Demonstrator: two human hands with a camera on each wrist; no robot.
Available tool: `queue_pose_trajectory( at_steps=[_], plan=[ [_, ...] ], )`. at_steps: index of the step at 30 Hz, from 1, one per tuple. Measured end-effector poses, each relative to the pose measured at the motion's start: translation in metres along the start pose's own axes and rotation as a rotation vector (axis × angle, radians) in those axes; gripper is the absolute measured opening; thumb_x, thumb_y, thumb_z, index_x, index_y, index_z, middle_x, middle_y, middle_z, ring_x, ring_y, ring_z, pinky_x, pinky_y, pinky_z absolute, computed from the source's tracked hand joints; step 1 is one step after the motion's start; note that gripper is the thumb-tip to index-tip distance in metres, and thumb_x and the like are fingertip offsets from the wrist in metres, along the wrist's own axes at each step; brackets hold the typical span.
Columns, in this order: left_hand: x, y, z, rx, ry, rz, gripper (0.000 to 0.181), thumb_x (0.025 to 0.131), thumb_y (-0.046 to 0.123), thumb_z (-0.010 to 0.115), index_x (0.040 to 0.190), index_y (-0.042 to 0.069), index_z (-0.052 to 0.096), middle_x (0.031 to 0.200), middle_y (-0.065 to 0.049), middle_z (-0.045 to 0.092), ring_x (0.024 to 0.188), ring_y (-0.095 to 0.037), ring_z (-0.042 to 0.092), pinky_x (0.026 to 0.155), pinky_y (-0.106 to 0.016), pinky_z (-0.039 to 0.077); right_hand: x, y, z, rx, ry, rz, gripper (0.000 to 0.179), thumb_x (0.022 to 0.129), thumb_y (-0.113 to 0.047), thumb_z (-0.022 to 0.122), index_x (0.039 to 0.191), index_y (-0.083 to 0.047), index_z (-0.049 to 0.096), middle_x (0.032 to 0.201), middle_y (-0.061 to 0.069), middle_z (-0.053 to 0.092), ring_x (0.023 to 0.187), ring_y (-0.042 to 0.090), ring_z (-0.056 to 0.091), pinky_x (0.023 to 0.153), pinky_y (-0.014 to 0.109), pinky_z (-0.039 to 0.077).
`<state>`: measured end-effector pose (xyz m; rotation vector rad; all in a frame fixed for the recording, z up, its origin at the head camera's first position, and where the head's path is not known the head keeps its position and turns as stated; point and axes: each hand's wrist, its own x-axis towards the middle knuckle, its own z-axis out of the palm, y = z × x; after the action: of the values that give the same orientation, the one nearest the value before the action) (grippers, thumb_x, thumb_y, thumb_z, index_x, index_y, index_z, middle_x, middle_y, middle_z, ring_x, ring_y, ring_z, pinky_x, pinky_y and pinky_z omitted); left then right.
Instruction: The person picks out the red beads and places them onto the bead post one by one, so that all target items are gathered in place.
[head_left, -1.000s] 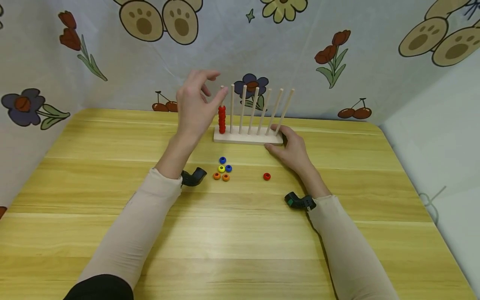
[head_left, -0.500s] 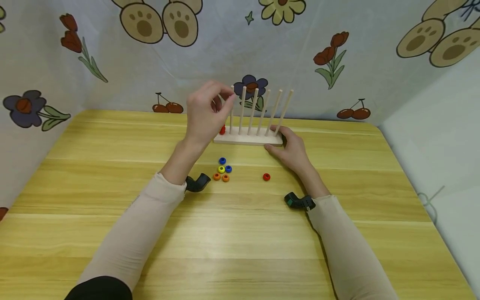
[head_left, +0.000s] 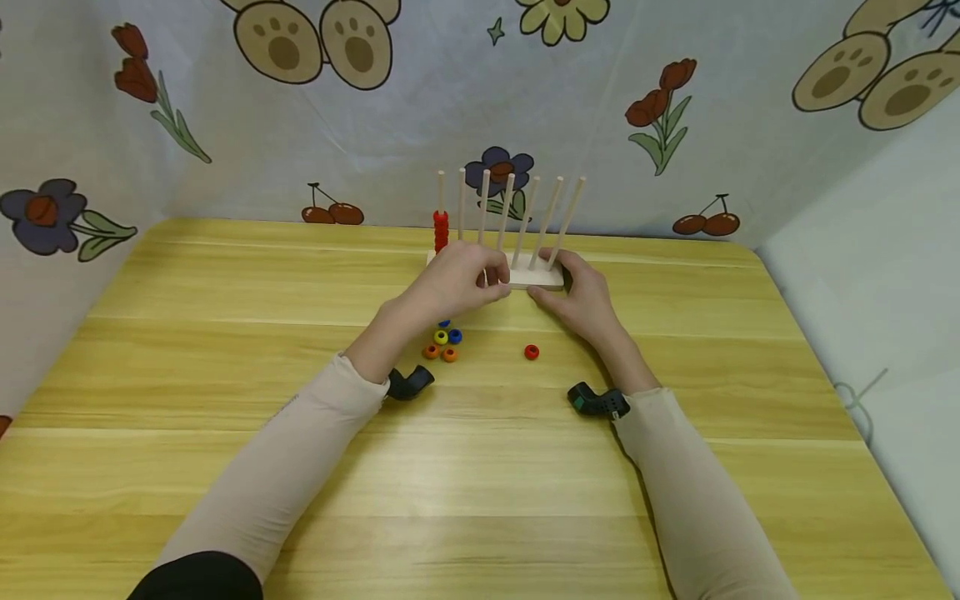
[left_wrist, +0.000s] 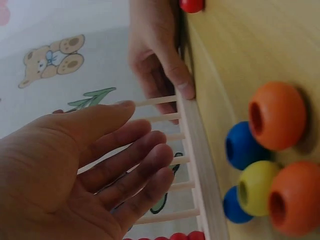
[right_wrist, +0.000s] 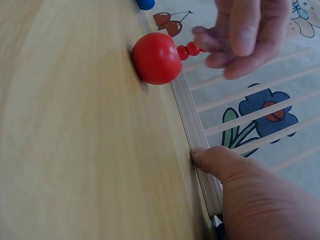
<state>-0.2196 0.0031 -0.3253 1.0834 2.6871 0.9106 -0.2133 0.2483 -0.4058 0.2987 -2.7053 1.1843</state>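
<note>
A pale wooden peg rack [head_left: 536, 281] with several upright rods stands near the table's back edge. My right hand [head_left: 587, 302] grips its right end, thumb along the front edge and fingers behind. Red beads [head_left: 441, 227] are stacked on the leftmost rod; my left hand partly covers the lower ones. That left hand [head_left: 453, 279] hovers in front of the rack. In the left wrist view its fingers [left_wrist: 145, 162] are loosely extended and hold nothing. One loose red bead [head_left: 532, 352] lies on the table, between the rack and my right wrist.
Left of the red bead, a cluster of loose beads lies on the table: a yellow bead [head_left: 441, 337], orange beads [head_left: 449, 355] and blue beads [head_left: 455, 337]. Behind the table [head_left: 480, 467] hangs a printed cloth [head_left: 420, 117]. Each wrist wears a black camera [head_left: 411, 383].
My left hand has come down from the top of the leftmost rod, moving right and toward me, its fingers loosening. The red stack shows again. My right hand has stayed on the rack.
</note>
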Motion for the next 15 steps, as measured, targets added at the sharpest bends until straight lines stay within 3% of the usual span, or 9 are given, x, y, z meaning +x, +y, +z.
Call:
queue_pose_trajectory(
  at_steps=[7,15],
  plan=[
    [0.001,-0.010,0.012,0.005,-0.170,-0.030,0.005,0.097,0.016,0.076,0.097,0.011,0.076,0.088,-0.002,0.073,0.084,-0.019,0.064,0.080,-0.033,0.053,0.000,0.000,0.000,0.005,0.001,0.001,0.059,0.093,-0.021,0.082,0.146,-0.007,0.060,0.147,0.016,0.062,0.139,0.034,0.056,0.116,0.049,0.044],
    [0.003,-0.010,0.020,-0.007,-0.231,-0.005,0.009,0.092,0.012,0.081,0.099,0.008,0.077,0.086,-0.003,0.071,0.083,-0.018,0.063,0.080,-0.032,0.050,0.000,0.000,-0.001,0.013,0.000,-0.005,0.058,0.094,-0.020,0.082,0.145,-0.007,0.060,0.147,0.016,0.061,0.139,0.034,0.056,0.116,0.049,0.044]
  ],
)
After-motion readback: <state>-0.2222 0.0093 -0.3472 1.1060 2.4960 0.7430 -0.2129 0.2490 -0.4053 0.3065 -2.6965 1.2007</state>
